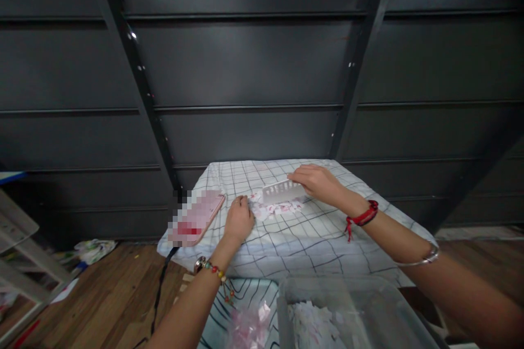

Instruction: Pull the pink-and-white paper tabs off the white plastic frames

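My right hand (317, 181) grips the upper right end of a small white slotted plastic basket (282, 192). The basket is tipped on its side above a loose heap of small white and pink paper slips (278, 209). My left hand (239, 218) rests on the white checked cloth (303, 237), against the left edge of the heap. Its fingers lie low over the cloth and hold nothing that I can see; their tips are partly hidden.
Left on the cloth lies a pink-edged phone (198, 218) with a black cable (160, 283). In front stand a clear plastic bin (385, 305) with paper slips (313, 324) inside and a crinkled clear-pink bag (249, 327). A dark panelled wall (245, 65) rises behind.
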The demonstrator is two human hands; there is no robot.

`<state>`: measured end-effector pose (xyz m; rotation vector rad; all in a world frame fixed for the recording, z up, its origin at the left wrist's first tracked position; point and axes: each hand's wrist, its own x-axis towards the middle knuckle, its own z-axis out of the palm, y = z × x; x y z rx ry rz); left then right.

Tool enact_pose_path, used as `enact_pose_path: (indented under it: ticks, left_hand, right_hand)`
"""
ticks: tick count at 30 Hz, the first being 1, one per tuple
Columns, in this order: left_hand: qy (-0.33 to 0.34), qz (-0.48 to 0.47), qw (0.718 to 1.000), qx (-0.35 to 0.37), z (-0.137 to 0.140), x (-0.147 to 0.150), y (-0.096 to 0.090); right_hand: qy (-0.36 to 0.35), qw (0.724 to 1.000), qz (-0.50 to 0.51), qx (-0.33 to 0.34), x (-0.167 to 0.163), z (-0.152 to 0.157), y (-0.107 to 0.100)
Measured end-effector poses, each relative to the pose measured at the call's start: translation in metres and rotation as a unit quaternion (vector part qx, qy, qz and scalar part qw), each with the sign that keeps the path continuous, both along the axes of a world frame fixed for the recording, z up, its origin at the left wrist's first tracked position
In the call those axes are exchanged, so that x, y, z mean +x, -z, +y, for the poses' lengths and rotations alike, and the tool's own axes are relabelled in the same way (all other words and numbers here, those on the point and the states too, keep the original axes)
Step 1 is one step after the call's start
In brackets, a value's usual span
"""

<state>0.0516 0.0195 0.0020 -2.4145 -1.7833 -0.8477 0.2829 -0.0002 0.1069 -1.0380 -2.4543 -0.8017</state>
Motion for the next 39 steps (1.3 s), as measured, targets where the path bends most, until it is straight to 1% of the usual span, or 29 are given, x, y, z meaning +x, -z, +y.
enact_pose_path:
  ticks: [4,9,12,15,19,25,30,35,39]
  left_hand:
    - [0.003,0.004,1.000,-0.004,0.001,0.000,0.001]
    - [-0.001,0.008,1.000,-0.008,0.000,-0.001,0.000]
    - [-0.001,0.010,1.000,-0.016,0.000,0.000,-0.001]
    - [0.002,0.010,1.000,-0.020,-0.001,0.000,-0.002]
    - [0.001,0.007,1.000,-0.023,0.000,0.000,-0.002]
    - [0.012,-0.011,1.000,-0.012,-0.001,0.000,-0.002]
    - [0.011,-0.012,1.000,-0.013,0.000,0.000,-0.001]
    - [0.012,-0.006,1.000,0.001,0.000,-0.001,0.000]
    - [0.018,-0.006,1.000,-0.006,-0.001,-0.001,-0.001]
  right_hand:
    - [-0.016,1.000,0.013,0.023,0.007,-0.018,-0.006]
    - [0.002,1.000,0.014,0.024,-0.001,-0.027,0.000]
    - [-0.001,1.000,0.004,0.023,-0.001,-0.032,0.002]
    - [-0.017,0.999,0.004,0.040,0.004,-0.039,0.002]
    - [-0.010,0.998,0.022,0.065,0.008,-0.048,0.001]
    - [-0.014,0.999,0.027,0.023,0.014,-0.059,0.005]
    - [-0.003,0.999,0.035,0.036,0.023,-0.066,0.005]
    - [0.006,0.999,0.033,0.025,0.024,-0.064,0.009]
    - [0.030,0.998,0.027,0.044,0.029,-0.062,0.012]
